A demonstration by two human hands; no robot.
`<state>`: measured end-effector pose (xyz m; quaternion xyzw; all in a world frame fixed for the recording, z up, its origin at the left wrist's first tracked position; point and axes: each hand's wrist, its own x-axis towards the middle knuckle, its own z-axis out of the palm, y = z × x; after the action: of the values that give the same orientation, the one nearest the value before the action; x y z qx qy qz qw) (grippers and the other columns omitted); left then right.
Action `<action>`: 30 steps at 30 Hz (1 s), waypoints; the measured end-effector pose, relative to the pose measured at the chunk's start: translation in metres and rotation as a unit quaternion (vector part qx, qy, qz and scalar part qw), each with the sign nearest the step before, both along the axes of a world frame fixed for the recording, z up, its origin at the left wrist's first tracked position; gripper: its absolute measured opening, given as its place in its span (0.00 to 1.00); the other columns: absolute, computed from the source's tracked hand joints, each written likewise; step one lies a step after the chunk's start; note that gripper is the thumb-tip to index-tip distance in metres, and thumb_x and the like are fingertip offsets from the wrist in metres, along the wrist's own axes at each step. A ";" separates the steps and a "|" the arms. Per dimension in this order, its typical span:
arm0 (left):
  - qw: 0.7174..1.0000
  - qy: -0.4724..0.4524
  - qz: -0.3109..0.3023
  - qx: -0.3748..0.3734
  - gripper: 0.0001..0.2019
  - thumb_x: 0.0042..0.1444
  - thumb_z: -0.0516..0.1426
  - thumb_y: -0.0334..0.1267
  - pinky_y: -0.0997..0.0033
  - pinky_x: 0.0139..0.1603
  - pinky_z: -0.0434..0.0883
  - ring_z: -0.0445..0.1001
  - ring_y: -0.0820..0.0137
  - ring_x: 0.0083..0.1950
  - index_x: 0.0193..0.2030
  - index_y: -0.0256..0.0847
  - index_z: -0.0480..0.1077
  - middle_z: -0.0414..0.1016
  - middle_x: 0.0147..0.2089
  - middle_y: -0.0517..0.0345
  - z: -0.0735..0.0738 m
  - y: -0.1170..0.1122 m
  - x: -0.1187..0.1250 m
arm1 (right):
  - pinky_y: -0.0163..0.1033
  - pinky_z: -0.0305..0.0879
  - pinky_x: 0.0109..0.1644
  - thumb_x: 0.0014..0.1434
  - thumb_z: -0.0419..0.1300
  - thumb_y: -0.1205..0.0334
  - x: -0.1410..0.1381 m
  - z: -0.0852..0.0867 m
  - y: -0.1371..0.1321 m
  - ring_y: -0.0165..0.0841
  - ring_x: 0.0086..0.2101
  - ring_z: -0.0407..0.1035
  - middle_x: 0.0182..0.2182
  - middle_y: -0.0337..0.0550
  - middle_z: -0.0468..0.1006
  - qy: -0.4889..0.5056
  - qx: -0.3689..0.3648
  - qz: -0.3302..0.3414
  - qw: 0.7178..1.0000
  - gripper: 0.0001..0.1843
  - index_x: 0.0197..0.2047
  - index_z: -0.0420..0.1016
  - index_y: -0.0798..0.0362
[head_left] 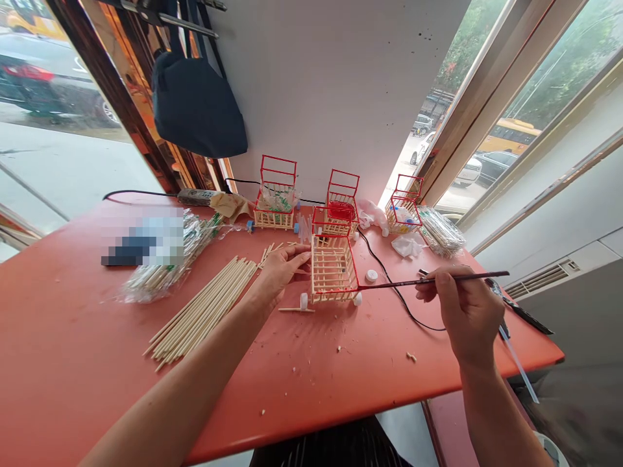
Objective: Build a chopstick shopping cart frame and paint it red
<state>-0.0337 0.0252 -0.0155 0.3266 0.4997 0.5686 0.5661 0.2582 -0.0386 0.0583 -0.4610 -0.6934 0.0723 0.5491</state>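
Note:
A miniature shopping cart (pixel 334 275) made of pale wooden sticks stands on the table on small white wheels, its top rim and handle frame painted red. My left hand (pixel 285 269) grips its left side; the far fingertips are partly hidden. A slim dark paintbrush (pixel 394 284) is held between the thumb and fingers of my right hand (pixel 470 311), its tip touching the cart's red front corner. Behind stand more stick carts with red frames: one with blue wheels (pixel 274 217), one holding something red (pixel 343 188), and one at the right (pixel 403 211).
Loose wooden sticks (pixel 204 311) lie left of the cart, beside plastic-wrapped stick bundles (pixel 165 259). A glue gun (pixel 199 196) rests at the back left. A black cable (pixel 384 263) curves past a white cap (pixel 371 275). Another wrapped bundle (pixel 440 230) lies at the right edge of the red table (pixel 73 324).

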 end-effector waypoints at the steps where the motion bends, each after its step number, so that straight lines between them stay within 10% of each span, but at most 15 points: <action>1: 1.000 -0.001 0.000 0.000 0.20 0.38 0.72 0.44 0.72 0.32 0.75 0.75 0.72 0.29 0.38 0.38 0.80 0.79 0.29 0.58 0.000 0.000 0.000 | 0.39 0.75 0.33 0.71 0.61 0.55 0.001 0.000 0.000 0.34 0.28 0.80 0.28 0.40 0.84 0.002 -0.001 -0.002 1.000 0.12 0.37 0.78 0.51; 30: 1.000 -0.003 0.004 -0.005 0.18 0.42 0.71 0.41 0.74 0.30 0.75 0.74 0.74 0.27 0.40 0.37 0.80 0.79 0.28 0.59 -0.001 0.001 0.000 | 0.34 0.74 0.31 0.72 0.59 0.61 -0.022 0.009 0.003 0.31 0.28 0.80 0.29 0.40 0.85 -0.021 0.010 0.078 0.997 0.10 0.38 0.78 0.51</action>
<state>-0.0340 0.0264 -0.0160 0.3201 0.5023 0.5690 0.5670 0.2362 -0.0354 0.0669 -0.4012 -0.7393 0.0980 0.5318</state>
